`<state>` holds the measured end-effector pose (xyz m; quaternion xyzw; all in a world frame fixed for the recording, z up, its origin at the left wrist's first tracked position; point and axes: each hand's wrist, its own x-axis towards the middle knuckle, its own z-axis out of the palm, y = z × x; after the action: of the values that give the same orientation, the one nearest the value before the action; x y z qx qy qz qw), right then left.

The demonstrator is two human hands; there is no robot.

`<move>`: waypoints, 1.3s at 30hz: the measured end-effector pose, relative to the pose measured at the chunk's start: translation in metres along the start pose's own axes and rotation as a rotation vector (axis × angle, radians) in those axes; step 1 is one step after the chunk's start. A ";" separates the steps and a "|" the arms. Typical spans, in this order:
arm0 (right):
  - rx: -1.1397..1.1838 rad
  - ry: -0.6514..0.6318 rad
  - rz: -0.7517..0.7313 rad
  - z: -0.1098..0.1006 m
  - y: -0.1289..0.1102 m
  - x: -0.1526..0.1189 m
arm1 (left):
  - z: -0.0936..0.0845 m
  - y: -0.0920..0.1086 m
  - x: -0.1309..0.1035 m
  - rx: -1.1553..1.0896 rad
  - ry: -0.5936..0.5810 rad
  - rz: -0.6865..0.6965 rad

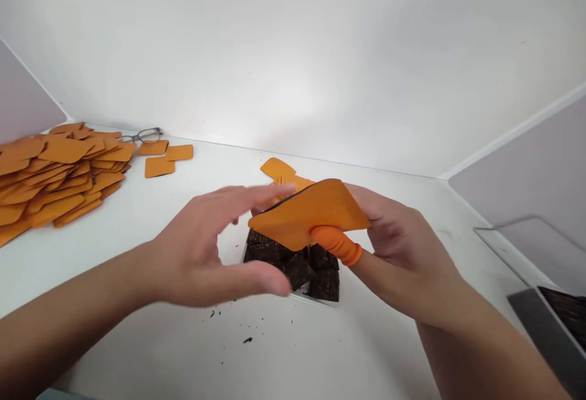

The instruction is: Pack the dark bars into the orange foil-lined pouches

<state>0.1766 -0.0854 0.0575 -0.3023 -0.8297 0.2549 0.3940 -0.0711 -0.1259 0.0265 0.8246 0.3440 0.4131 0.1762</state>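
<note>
My right hand (403,247) grips a flat orange square piece (306,210) with rounded corners and a dark edge. An orange finger cot (336,244) covers its thumb, which presses on the near face; its other fingers are mostly hidden behind the piece. My left hand (206,247) is open just left of the piece, thumb and fingers spread apart. Whether its fingertips touch the piece's upper edge, I cannot tell. Below both hands a shallow clear tray (320,302) holds several dark brown squares (297,269), partly covered by the orange piece.
A large heap of orange pieces (68,168) lies at the left, with a few loose ones (160,167) beside it. Glasses (149,135) rest near the back wall. Dark crumbs (248,340) dot the white table. At the right edge sits a dark container (544,327).
</note>
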 end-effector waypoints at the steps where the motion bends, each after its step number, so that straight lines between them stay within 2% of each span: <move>1: 0.037 -0.074 0.012 0.000 -0.001 -0.001 | -0.001 0.014 0.002 0.060 -0.058 -0.021; 3: 0.117 -0.150 0.034 0.001 -0.001 -0.002 | -0.004 0.033 0.007 0.184 -0.108 -0.020; 6: 0.116 -0.117 0.025 0.002 0.001 -0.002 | -0.009 0.042 0.020 0.307 -0.130 -0.005; 12: -0.039 -0.099 0.040 -0.001 0.009 -0.002 | -0.009 0.023 0.036 0.493 -0.054 0.035; 16: -0.082 0.068 -0.062 -0.003 0.014 -0.001 | -0.011 0.007 0.037 0.638 -0.056 0.086; 19: -0.053 0.158 -0.112 0.005 0.014 -0.002 | -0.010 0.005 0.037 0.558 -0.023 0.082; 22: 0.027 0.328 -0.077 0.015 0.009 -0.004 | -0.003 0.009 0.037 0.283 0.082 0.089; 24: 0.112 0.390 -0.010 0.019 0.003 -0.005 | 0.005 0.013 0.038 0.124 0.031 0.123; 26: 0.183 0.356 0.032 0.020 -0.005 -0.005 | 0.015 0.017 0.041 0.034 -0.030 0.119; 27: 0.212 0.327 0.042 0.021 -0.009 -0.005 | 0.021 0.020 0.042 -0.005 -0.023 0.119; 29: 0.218 0.272 0.043 0.021 -0.016 -0.005 | 0.032 0.024 0.046 -0.068 0.062 0.135; 33: 0.094 0.281 0.055 0.022 -0.025 -0.006 | 0.043 0.029 0.050 0.015 0.232 0.175; 36: -0.022 0.287 0.040 0.021 -0.026 -0.007 | 0.039 0.025 0.048 0.115 0.264 0.110; 39: -0.165 0.336 -0.066 0.015 -0.021 -0.008 | 0.031 0.017 0.046 0.181 0.281 0.065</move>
<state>0.1620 -0.1088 0.0589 -0.3446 -0.7797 0.1190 0.5091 -0.0199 -0.1048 0.0434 0.7818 0.3745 0.4971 0.0380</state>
